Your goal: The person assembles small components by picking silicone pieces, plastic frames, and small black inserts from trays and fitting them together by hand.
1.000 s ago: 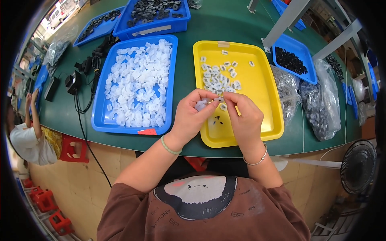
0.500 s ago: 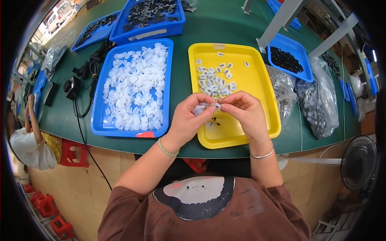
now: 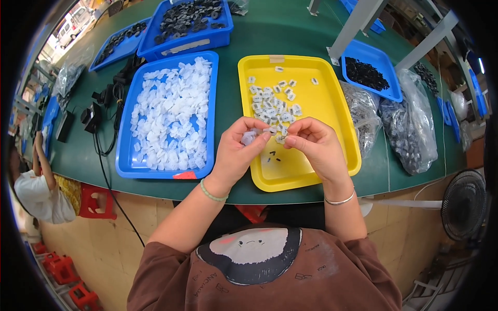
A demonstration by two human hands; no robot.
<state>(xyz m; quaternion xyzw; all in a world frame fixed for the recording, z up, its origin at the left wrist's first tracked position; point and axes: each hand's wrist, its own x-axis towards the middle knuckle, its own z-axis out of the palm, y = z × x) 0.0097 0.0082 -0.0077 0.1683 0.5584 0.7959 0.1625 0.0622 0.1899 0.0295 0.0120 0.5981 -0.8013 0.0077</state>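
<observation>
Over the near half of the yellow tray [image 3: 332, 155], my left hand [image 3: 236, 150] is closed around a few translucent white plastic pieces [image 3: 248, 138]. Its thumb and forefinger are pinched together at the tips. Just to the right, my right hand [image 3: 319, 145] has thumb and forefinger pressed together, but whatever they pinch is too small to make out. A small gap separates the two hands' fingertips. Beyond them in the tray lies a cluster of small white pieces with dark middles [image 3: 267, 101]. Several tiny black parts [image 3: 273, 153] rest on the tray floor below my fingertips.
A blue tray of translucent white pieces [image 3: 120, 150] stands left of the yellow one. Blue bins of black parts [image 3: 220, 39] sit farther back. At right are a blue tray of black bits [image 3: 397, 93], clear bags [image 3: 410, 135], metal posts [image 3: 353, 31] and a fan [image 3: 463, 205].
My fingertips, which met around a small white piece, have drawn slightly apart. The trays appear shifted a little to the left in the picture.
</observation>
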